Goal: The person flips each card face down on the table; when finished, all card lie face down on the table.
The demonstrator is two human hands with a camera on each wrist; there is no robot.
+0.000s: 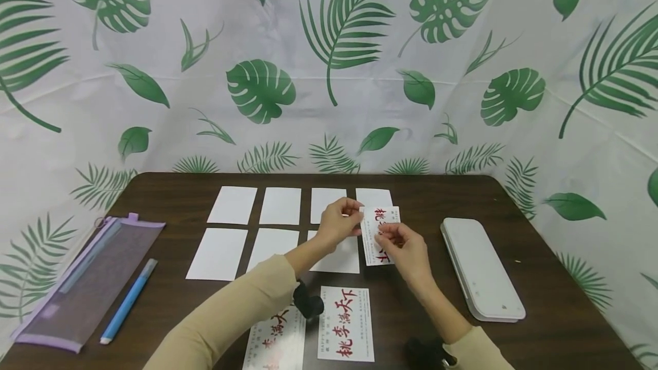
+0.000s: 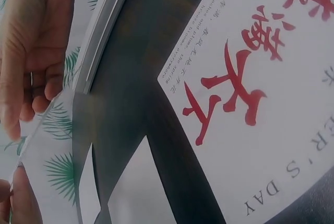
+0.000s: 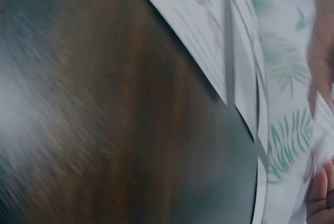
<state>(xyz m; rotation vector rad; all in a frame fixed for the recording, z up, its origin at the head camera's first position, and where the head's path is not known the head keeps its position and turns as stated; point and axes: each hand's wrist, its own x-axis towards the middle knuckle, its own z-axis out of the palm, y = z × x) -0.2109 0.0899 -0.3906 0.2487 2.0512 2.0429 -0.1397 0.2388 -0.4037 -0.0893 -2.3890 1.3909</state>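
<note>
A white card with red brush characters (image 1: 371,241) is held up above the right end of the rows of blank cards. At its left edge my left hand (image 1: 336,224) pinches it between thumb and fingers. My right hand (image 1: 406,250) pinches the same card lower on its right side. The left wrist view catches the held card (image 2: 39,117) nearly edge-on between both hands. Nearer me on the table lie two similar red-lettered cards, one a whole card (image 1: 345,324), the other card (image 1: 275,341) partly covered by my left sleeve.
Blank white cards (image 1: 222,253) lie in two rows across the dark brown table (image 1: 416,201). On the left are a purple mesh pencil pouch (image 1: 103,278) and a blue pen (image 1: 128,300). A white case (image 1: 480,267) lies on the right. Behind hangs a leaf-print curtain (image 1: 329,130).
</note>
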